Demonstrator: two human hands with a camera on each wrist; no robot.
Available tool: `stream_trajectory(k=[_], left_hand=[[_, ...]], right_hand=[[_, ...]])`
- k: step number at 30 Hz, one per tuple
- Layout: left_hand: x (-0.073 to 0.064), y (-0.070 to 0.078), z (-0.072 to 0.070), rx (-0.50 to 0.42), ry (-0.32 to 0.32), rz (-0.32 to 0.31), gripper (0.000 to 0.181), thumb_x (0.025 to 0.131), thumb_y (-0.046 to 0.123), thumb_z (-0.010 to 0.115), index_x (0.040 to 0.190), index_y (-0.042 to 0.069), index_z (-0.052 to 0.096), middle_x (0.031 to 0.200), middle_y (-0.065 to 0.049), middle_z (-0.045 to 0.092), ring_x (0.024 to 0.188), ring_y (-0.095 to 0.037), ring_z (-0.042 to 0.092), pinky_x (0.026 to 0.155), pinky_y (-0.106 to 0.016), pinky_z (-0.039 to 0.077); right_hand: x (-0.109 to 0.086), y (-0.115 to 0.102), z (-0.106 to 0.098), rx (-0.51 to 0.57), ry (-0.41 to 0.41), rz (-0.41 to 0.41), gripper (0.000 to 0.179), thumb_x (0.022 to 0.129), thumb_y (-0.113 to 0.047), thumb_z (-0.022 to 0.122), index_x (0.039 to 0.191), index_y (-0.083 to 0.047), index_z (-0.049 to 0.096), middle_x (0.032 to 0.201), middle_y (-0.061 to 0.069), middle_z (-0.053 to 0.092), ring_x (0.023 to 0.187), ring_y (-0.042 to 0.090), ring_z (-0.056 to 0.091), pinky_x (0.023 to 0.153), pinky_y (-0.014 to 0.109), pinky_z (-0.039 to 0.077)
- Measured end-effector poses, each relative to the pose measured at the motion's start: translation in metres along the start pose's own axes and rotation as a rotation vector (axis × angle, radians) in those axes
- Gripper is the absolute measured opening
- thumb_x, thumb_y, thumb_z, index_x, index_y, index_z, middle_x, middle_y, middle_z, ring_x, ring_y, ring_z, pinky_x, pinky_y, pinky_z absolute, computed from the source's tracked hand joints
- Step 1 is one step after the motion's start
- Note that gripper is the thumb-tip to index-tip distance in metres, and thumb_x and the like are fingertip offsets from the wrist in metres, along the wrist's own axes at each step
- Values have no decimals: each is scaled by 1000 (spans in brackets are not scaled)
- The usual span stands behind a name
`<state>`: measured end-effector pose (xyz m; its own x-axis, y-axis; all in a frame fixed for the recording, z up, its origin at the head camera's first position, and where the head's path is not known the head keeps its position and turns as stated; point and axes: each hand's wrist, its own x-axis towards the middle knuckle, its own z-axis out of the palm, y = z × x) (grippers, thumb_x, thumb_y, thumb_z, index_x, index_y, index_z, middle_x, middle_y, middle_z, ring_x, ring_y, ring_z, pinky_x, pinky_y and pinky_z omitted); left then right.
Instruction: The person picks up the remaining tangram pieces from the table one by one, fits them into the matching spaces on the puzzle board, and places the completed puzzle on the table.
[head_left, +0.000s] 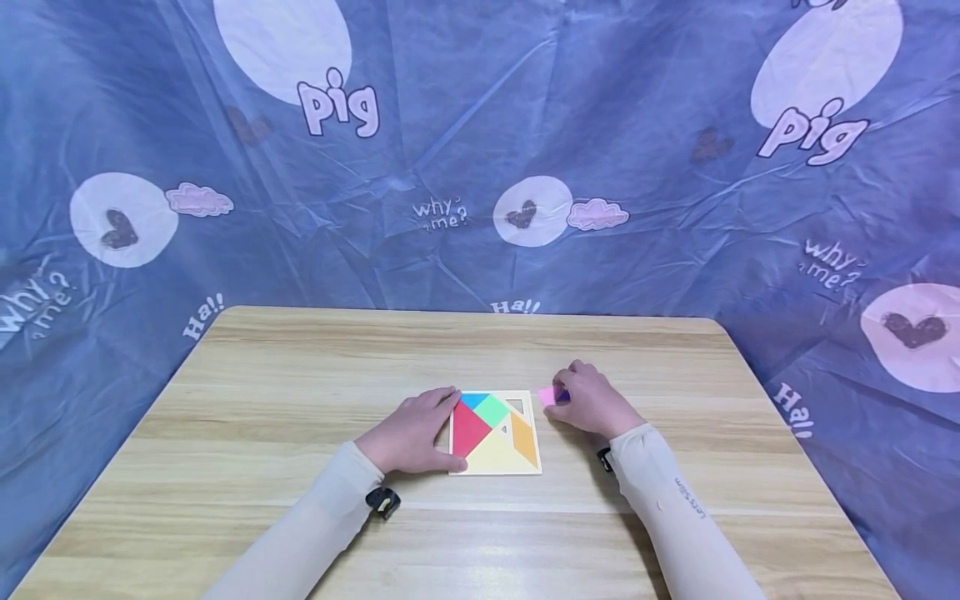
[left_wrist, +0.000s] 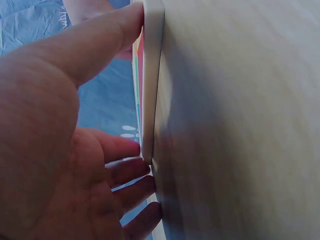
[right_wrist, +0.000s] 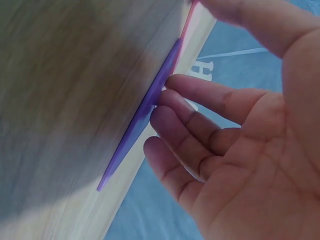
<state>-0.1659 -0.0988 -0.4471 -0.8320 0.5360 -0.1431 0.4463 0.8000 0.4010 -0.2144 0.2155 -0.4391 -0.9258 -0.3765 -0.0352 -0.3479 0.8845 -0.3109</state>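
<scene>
On the table lies a square tangram board (head_left: 496, 475) with red, blue, green, yellow and orange pieces in it. At its upper right and centre, a triangular gap shows in the pale frame. My left hand (head_left: 420, 433) spans the board's left side, thumb at the near corner and fingertips at the far one. Just right of the board, my right hand (head_left: 592, 402) has index finger and thumb at a pink piece (head_left: 547, 396), pinching it. A purple piece (right_wrist: 142, 112) lies beside the pink one under the same fingers, partly hidden by them in the head view.
The wood-grain table (head_left: 360, 350) stretches out around the board and both hands. Behind and beside it hangs a blue printed cloth (head_left: 420, 275). Dark bands with small devices, such as the left wrist camera (head_left: 383, 502), sit at both wrists.
</scene>
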Motion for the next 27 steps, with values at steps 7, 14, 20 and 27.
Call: stream_trajectory(k=[7,14,20,27], left_hand=[[1,-1,-1,0,-2,-5,108,83,60,79,161,1,33,166,-13,32,152,-33,32,122,-49,30],[1,-1,-4,-5,-2,-6,107,83,59,79,160,1,33,166,-13,33,152,-33,32,123,-50,30],[1,-2,-4,-6,-5,-8,107,83,59,80,160,1,33,166,-13,33,152,-33,32,123,-50,30],[2,-3,-3,-7,-7,-11,107,83,59,79,161,2,33,166,-12,33,152,-33,32,123,-50,30]], right_hand=[[0,-2,-3,26,-15,33,28,83,-25,85,95,-7,67,98,9,56,90,28,52,83,46,48],[-2,-2,-3,-27,3,-70,56,82,-15,75,135,-1,65,101,15,58,88,30,54,79,47,50],[-1,-3,-1,-34,6,-107,51,85,-17,76,133,-3,67,101,13,59,89,27,54,78,44,50],[0,-4,0,13,-7,-98,43,87,-14,77,127,-3,70,99,10,57,88,24,52,81,42,49]])
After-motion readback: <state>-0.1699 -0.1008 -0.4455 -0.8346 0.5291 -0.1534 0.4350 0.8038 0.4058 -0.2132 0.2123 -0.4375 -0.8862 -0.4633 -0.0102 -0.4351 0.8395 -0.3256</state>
